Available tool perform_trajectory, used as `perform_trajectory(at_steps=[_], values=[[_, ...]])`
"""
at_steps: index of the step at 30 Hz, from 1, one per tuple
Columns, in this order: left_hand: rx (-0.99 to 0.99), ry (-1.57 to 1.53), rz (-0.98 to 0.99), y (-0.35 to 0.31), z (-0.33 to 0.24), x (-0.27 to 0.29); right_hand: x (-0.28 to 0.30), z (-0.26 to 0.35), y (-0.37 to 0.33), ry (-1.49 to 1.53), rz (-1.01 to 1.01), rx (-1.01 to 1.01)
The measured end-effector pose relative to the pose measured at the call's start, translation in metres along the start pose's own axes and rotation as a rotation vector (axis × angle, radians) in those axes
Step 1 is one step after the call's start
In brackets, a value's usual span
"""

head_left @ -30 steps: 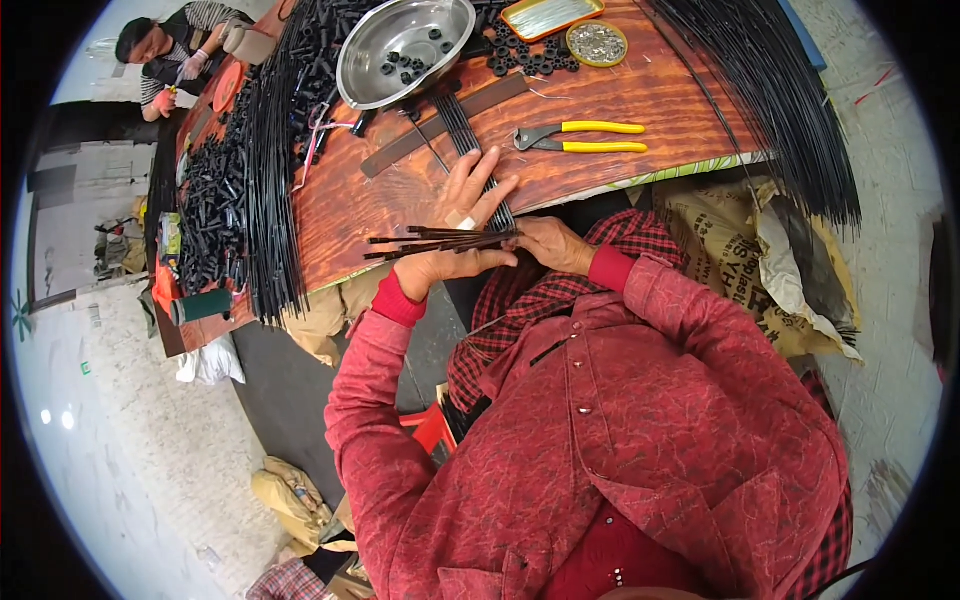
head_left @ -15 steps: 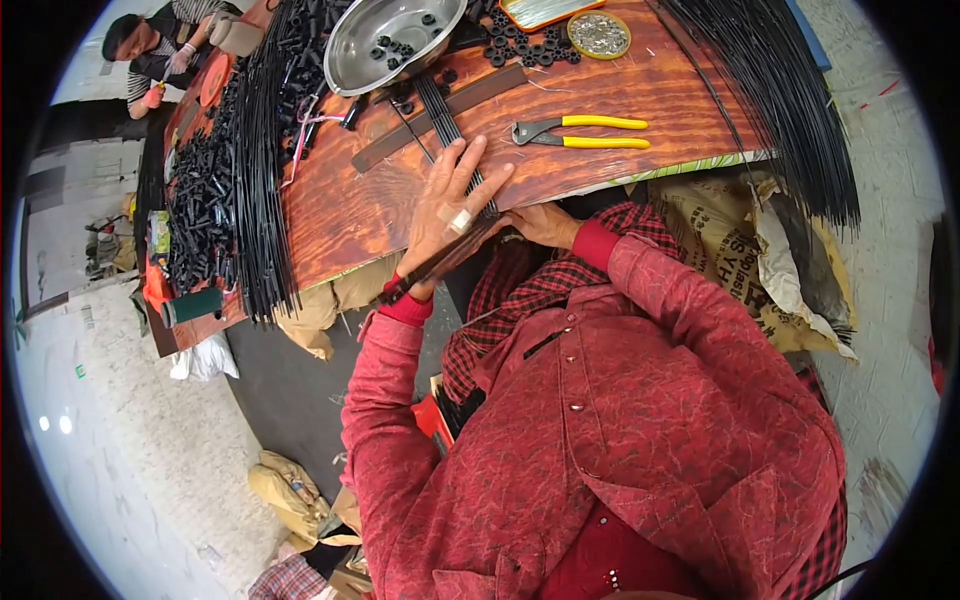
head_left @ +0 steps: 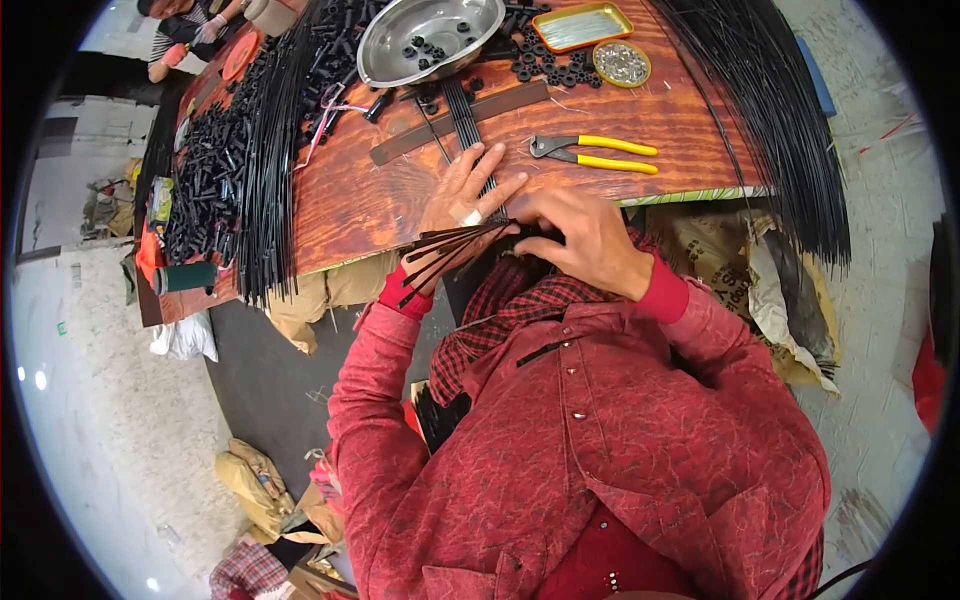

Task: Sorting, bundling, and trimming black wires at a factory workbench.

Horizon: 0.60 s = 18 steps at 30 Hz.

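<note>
My left hand (head_left: 462, 203) lies flat at the table's front edge, fingers spread, with a pale bandage on its back. It presses on a narrow bundle of thin black rods (head_left: 465, 125) running away from me toward the metal bowl. Thin dark rods (head_left: 445, 250) fan out across my left wrist. Where these meet, beside the left palm, my right hand (head_left: 590, 240) curls with thumb and fingers closed about their gathered end; its fingertips are partly hidden. Beyond the right hand rest end-cutting pliers (head_left: 595, 153) with yellow handles.
A metal bowl (head_left: 385, 62) holds small black parts. A dark flat bar (head_left: 460, 122) crosses the rod bundle. A round tin (head_left: 622, 64) and a shallow tray (head_left: 583, 27) stand behind the pliers. Long black rods (head_left: 265, 190) hang over the edge at left. Another person (head_left: 185, 35) sits far left.
My right hand has come up from the table edge toward the left hand. The rods over my left wrist have spread from a tight band into a fan. The left hand stays flat.
</note>
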State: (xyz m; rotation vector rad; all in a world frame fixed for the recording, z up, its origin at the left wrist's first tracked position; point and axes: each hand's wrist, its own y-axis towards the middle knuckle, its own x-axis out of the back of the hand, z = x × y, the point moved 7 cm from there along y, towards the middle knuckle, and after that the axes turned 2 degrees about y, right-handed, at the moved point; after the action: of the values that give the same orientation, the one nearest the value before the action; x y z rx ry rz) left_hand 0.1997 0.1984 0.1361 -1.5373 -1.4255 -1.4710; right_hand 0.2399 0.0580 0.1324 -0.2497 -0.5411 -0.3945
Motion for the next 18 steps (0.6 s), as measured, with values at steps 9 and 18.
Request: perform_trajectory(at_steps=[9, 18], values=[[0.028, -0.079, 0.005, 0.002, 0.01, -0.008, -0.002, 0.058, 0.038, -0.121, -0.26, 0.661], [-0.002, -0.162, -0.04, 0.002, 0.012, 0.008, 0.005, 0.063, 0.037, -0.051, -0.346, 0.726]])
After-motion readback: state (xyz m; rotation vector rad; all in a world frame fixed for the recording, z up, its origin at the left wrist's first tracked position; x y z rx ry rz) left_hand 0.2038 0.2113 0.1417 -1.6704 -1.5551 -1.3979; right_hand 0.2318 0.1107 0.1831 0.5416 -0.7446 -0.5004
